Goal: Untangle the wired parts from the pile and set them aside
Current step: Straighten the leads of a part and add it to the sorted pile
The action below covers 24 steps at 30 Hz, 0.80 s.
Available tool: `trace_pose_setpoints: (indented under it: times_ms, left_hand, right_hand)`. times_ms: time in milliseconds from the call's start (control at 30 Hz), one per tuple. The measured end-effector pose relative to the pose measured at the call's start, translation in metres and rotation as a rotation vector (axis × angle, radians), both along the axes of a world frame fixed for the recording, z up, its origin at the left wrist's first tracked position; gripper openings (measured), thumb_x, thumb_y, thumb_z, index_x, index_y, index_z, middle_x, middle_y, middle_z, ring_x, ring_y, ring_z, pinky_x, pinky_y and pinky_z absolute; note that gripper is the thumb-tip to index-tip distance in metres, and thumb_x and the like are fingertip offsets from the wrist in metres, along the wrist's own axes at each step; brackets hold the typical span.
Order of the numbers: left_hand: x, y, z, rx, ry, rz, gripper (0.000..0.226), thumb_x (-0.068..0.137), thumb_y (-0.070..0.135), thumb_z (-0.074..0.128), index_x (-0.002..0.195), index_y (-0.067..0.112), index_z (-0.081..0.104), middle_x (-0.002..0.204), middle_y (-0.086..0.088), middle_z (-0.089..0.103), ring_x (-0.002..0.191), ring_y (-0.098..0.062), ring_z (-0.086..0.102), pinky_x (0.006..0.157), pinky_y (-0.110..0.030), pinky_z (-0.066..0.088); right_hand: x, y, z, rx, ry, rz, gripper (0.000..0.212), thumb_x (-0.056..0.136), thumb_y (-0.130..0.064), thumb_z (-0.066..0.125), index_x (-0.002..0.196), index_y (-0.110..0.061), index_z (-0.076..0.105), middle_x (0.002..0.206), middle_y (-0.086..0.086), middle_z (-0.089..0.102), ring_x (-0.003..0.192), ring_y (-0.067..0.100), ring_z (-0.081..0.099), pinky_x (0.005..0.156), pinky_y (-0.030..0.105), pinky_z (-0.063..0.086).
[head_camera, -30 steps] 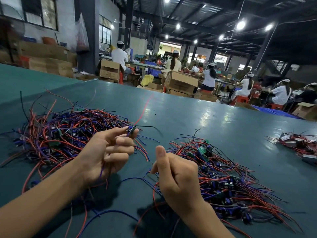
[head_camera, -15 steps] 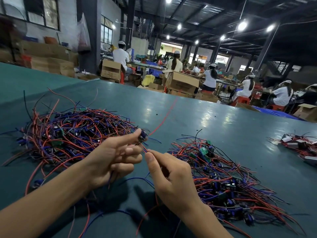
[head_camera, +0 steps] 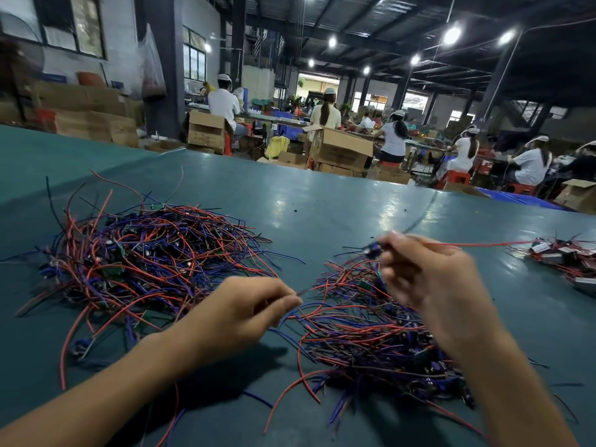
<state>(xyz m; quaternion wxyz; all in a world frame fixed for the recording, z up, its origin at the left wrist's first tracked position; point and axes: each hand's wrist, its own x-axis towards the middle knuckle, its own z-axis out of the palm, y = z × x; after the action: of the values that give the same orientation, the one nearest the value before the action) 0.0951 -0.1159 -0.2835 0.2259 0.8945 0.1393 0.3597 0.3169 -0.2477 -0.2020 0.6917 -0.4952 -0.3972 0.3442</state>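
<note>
A person's two bare hands work over a teal surface (head_camera: 322,201) on a factory floor. The right hand (head_camera: 429,279), raised at about 3 o'clock from the middle of the view, has its fingers curled and pinches a wired part (head_camera: 371,250), a small blue component blurred at the fingertips. The part's red lead (head_camera: 483,244) runs taut toward 3 o'clock, clear of the surface, and a dark lead (head_camera: 419,217) arcs away toward 1 o'clock, too smeared to follow far. The part hangs above the far edge of the second pile (head_camera: 354,330), a tangle of red, blue and purple wires that spreads from the centre toward 5 o'clock beneath the right forearm. The left hand (head_camera: 238,311), low at about 7 o'clock, is curled with thumb against forefinger and pinches a thin strand (head_camera: 300,291) that points toward the second pile; blur hides where that strand ends. The large pile (head_camera: 151,262) of the same wired parts lies at 9 o'clock, just beyond the left hand and apart from the second pile. A third heap (head_camera: 567,259), with pale blocks among its wires, sits well apart at the 3 o'clock edge. Beyond the surface, from 12 to 2 o'clock, capped workers (head_camera: 393,140) sit at benches among cardboard boxes (head_camera: 338,150) under ceiling lamps.
</note>
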Motion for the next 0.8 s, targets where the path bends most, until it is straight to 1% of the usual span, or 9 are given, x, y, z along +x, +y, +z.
trace_pose_setpoints:
  times_ms: [67,167,233,367,500,567,633,733,800]
  left_hand:
    - [-0.002,0.002,-0.003,0.253,0.143,0.020,0.023,0.102,0.036,0.057,0.107,0.019,0.072,0.093,0.010,0.072,0.084,-0.006,0.066,0.074,-0.022,0.051]
    - [0.001,0.001,-0.005,0.303,0.267,0.044,0.032,0.104,0.046,0.047,0.116,0.025,0.068,0.108,0.010,0.071,0.101,-0.010,0.065,0.085,-0.029,0.052]
    - [0.004,0.000,-0.008,0.317,0.343,0.062,0.035,0.104,0.049,0.041,0.116,0.026,0.066,0.110,0.009,0.067,0.102,-0.014,0.065,0.084,-0.034,0.051]
    - [0.006,-0.001,-0.013,0.295,0.419,0.093,0.037,0.104,0.051,0.039,0.119,0.029,0.065,0.109,0.008,0.060,0.098,-0.021,0.064,0.081,-0.036,0.049]
    - [0.009,0.001,-0.015,0.296,0.439,0.101,0.037,0.104,0.052,0.037,0.121,0.029,0.060,0.115,0.007,0.060,0.100,-0.023,0.064,0.082,-0.038,0.049]
    - [0.010,0.001,-0.016,0.316,0.449,0.123,0.033,0.103,0.054,0.036,0.116,0.029,0.055,0.111,0.006,0.064,0.098,-0.023,0.063,0.078,-0.037,0.048]
    - [0.013,0.001,-0.017,0.345,0.459,0.142,0.029,0.102,0.055,0.036,0.106,0.028,0.046,0.097,0.001,0.068,0.088,-0.029,0.065,0.068,-0.038,0.044]
    - [0.018,0.001,-0.019,0.383,0.520,0.151,0.031,0.101,0.056,0.032,0.093,0.026,0.032,0.083,-0.005,0.067,0.076,-0.037,0.063,0.059,-0.038,0.037]
    - [0.018,0.004,-0.022,0.414,0.531,0.155,0.033,0.099,0.056,0.026,0.091,0.026,0.035,0.086,-0.010,0.069,0.080,-0.039,0.064,0.060,-0.038,0.038]
  right_hand:
    - [0.026,-0.026,0.004,-0.112,-0.057,-0.089,0.022,0.082,-0.020,0.071,0.089,0.000,0.076,0.071,0.010,0.065,0.055,0.014,0.061,0.036,0.021,0.039]
    - [0.055,-0.059,-0.012,-0.363,-0.015,-0.240,0.024,0.087,-0.012,0.067,0.101,0.009,0.068,0.068,0.010,0.066,0.051,0.014,0.064,0.034,0.020,0.040]
    - [0.064,-0.078,-0.032,-0.477,0.063,-0.232,0.019,0.091,-0.007,0.064,0.104,0.007,0.068,0.067,0.009,0.069,0.049,0.014,0.066,0.034,0.019,0.042]
    - [0.066,-0.095,-0.047,-0.508,0.146,-0.199,0.019,0.088,-0.010,0.067,0.104,-0.001,0.070,0.067,0.007,0.071,0.048,0.012,0.067,0.037,0.016,0.046]
    - [0.070,-0.093,-0.022,-0.546,0.166,-0.426,0.016,0.094,-0.020,0.064,0.103,-0.007,0.068,0.066,0.011,0.070,0.052,0.023,0.068,0.042,0.027,0.051]
    - [0.068,-0.088,-0.004,-0.632,0.089,-0.494,0.024,0.101,-0.032,0.056,0.102,-0.009,0.061,0.060,0.014,0.064,0.052,0.029,0.064,0.043,0.035,0.048]
    - [0.055,-0.070,0.012,-0.623,-0.009,-0.573,0.033,0.105,-0.042,0.044,0.091,-0.013,0.052,0.053,0.006,0.057,0.051,0.030,0.064,0.037,0.031,0.043]
    - [-0.013,-0.010,0.021,-0.243,-0.508,-0.710,0.022,0.099,-0.038,0.058,0.114,-0.022,0.062,0.069,0.001,0.065,0.071,0.026,0.073,0.057,0.036,0.052]
    - [-0.075,0.040,0.012,-0.078,-0.794,-0.432,0.019,0.094,-0.025,0.065,0.110,-0.022,0.074,0.076,0.002,0.075,0.071,0.019,0.073,0.068,0.040,0.059]
